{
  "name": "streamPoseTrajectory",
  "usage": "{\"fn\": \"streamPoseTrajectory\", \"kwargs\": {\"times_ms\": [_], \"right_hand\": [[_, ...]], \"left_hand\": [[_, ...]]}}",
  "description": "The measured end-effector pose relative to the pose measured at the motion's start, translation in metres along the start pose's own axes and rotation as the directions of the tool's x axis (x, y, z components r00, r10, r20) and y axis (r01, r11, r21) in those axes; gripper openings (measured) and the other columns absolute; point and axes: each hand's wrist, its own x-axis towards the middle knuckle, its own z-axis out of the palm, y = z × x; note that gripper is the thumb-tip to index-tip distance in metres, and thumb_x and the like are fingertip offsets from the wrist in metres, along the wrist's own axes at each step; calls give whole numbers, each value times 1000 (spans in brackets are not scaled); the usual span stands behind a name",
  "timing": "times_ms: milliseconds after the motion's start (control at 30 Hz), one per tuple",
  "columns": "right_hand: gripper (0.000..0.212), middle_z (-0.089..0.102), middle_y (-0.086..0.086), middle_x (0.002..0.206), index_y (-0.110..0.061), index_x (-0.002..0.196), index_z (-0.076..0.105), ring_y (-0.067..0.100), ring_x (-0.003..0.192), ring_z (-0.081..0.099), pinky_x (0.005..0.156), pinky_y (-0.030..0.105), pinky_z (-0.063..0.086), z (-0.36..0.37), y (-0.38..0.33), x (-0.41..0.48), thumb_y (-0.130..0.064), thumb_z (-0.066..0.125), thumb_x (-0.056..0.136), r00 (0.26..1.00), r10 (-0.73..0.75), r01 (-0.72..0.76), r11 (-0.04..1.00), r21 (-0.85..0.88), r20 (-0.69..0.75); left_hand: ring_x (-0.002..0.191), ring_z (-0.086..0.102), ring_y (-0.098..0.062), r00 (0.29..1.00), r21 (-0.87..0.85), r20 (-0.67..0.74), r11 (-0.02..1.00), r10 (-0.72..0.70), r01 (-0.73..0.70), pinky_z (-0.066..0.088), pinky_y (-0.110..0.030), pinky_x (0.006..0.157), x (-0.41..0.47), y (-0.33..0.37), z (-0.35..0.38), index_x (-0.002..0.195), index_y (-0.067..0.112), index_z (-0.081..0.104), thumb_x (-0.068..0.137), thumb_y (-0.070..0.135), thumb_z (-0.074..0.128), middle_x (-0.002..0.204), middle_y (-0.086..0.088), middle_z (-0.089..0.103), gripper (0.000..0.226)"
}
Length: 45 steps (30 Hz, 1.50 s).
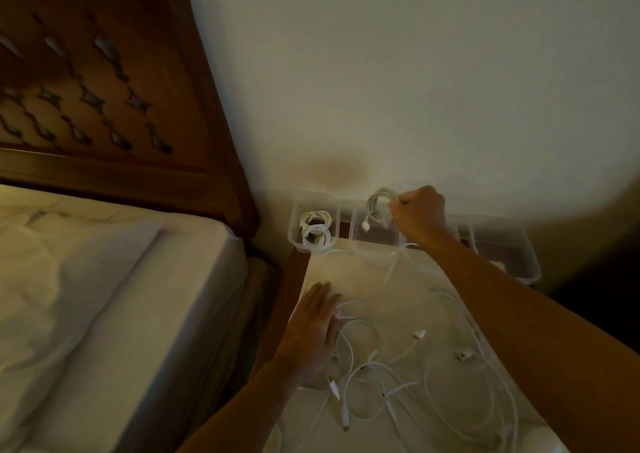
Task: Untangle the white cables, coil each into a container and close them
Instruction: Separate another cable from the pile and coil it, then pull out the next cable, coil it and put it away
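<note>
My right hand [419, 212] grips a coiled white cable [377, 207] and holds it just above the middle clear container [375, 234]; one plug end hangs down into it. The left clear container [294, 226] holds another coiled white cable [315, 231]. A third clear container [512, 253] stands at the right, partly hidden by my forearm. My left hand [313, 324] lies flat, fingers straight, on the white cloth [343, 272] at the left edge of a tangle of white cables [398, 376] with several plugs.
The containers stand in a row against the cream wall at the back of a wooden bedside table [296, 272]. A bed with a pale mattress [104, 297] and a carved wooden headboard [104, 82] stands close on the left.
</note>
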Motion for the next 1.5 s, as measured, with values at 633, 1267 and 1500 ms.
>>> {"fn": "streamPoseTrajectory", "kwargs": {"times_ms": [633, 1267, 1500], "right_hand": [[25, 67, 14, 119, -7, 118, 69, 31, 109, 66, 89, 40, 54, 61, 43, 12, -5, 52, 100, 783, -348, 621, 411, -667, 515], [14, 71, 7, 95, -16, 99, 76, 20, 69, 59, 65, 29, 43, 64, 42, 30, -15, 63, 95, 797, -354, 600, 559, -572, 490], [21, 59, 9, 116, -13, 113, 69, 28, 110, 54, 81, 36, 45, 65, 48, 31, -15, 52, 101, 746, -388, 663, 512, -546, 542]], "left_hand": [[159, 13, -28, 994, 205, 93, 976, 57, -75, 7, -42, 129, -1, 0, 1, 156, 15, 42, 110, 39, 29, 168, -13, 26, 53], [156, 22, -31, 997, 174, 54, 983, 54, -63, 12, -43, 129, 0, 2, 0, 151, 13, 49, 108, 38, 35, 164, -15, 34, 51], [158, 18, -29, 997, 177, 58, 982, 57, -66, 10, -42, 129, 0, 2, 0, 153, 14, 46, 109, 37, 36, 167, -14, 30, 51]]}}
